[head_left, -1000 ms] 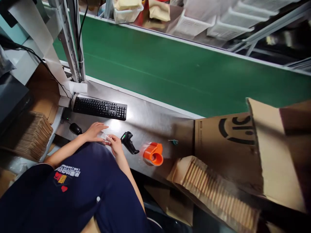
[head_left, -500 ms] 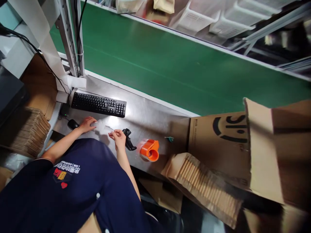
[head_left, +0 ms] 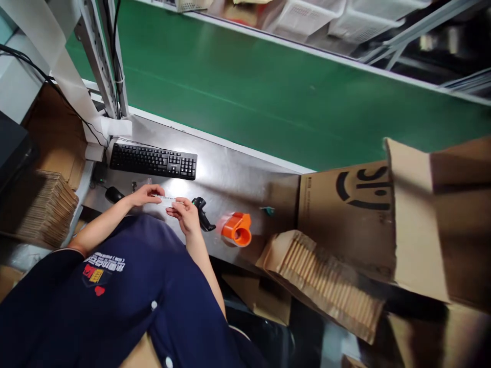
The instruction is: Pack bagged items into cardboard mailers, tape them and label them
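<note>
Both my hands hold a small clear packet with a white label just above the steel worktop. My left hand pinches its left end and my right hand pinches its right end. The packet's contents are too small to make out. A black handheld scanner lies right beside my right hand. An orange tape dispenser sits a little further right.
A black keyboard and a black mouse lie at the left. A green conveyor belt runs behind the worktop. An open cardboard box and stacks of flat cardboard fill the right; more flat cardboard is stacked left.
My hands came back together on the small packet after the left hand had rested flat on the worktop. The camera view shifted slightly, so everything sits a little higher in frame.
</note>
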Motion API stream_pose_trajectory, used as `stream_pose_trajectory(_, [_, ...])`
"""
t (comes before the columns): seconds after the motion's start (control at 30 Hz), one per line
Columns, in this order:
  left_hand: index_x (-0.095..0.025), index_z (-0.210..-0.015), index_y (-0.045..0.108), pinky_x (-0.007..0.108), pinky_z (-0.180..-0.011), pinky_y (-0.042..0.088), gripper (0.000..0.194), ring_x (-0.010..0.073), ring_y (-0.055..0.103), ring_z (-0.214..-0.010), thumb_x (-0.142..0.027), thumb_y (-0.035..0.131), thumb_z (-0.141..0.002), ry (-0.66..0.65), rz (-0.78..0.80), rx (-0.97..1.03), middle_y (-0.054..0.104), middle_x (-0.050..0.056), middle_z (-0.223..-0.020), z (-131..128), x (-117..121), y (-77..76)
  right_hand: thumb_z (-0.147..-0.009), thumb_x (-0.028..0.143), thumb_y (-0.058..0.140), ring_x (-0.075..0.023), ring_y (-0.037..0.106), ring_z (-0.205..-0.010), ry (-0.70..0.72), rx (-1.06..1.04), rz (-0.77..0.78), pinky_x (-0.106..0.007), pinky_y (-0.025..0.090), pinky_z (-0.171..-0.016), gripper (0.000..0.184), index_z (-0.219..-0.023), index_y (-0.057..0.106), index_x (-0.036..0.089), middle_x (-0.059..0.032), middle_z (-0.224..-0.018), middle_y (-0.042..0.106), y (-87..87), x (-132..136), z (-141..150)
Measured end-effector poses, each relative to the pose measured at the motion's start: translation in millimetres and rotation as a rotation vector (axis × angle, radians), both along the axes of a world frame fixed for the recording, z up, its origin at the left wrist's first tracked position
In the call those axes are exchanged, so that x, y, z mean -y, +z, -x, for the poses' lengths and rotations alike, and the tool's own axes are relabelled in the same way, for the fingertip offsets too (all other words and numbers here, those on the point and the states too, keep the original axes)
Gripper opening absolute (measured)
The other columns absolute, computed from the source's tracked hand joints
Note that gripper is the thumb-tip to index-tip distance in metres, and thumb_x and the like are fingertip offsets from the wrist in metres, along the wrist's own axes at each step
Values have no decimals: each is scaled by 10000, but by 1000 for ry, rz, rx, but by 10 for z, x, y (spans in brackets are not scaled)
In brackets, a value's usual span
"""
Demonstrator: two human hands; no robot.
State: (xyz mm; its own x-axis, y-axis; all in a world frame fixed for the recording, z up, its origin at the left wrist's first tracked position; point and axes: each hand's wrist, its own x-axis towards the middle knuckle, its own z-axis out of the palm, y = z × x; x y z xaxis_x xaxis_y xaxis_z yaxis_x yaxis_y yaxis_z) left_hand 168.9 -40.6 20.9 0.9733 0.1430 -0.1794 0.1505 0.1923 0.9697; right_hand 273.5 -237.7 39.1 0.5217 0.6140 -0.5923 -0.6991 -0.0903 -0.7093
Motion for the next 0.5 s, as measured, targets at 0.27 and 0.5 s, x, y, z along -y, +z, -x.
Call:
stream_pose_trajectory(0.27, [-183,-812,608,258,-537,448,408,117,540,-509,-543,794,-853,-10,-252,-351,595,-36,-636,-53,31,-279,-655,507,889,-206,769,-641,-21,310,187,-305,636,-636,428,-850,641,218,3,-655,735,-452,22,-47])
stream_pose_trajectory(0.5, [-114,-1109,721,409,-920,550,211,274,694,-1019,-147,589,-947,9,-989,-320,729,157,-1083,-117,162,-912,-840,370,627,-214,737,-648,131,682,581,-330,598,-700,142,-820,606,231,-9,-680,721,-1197,-128,-125])
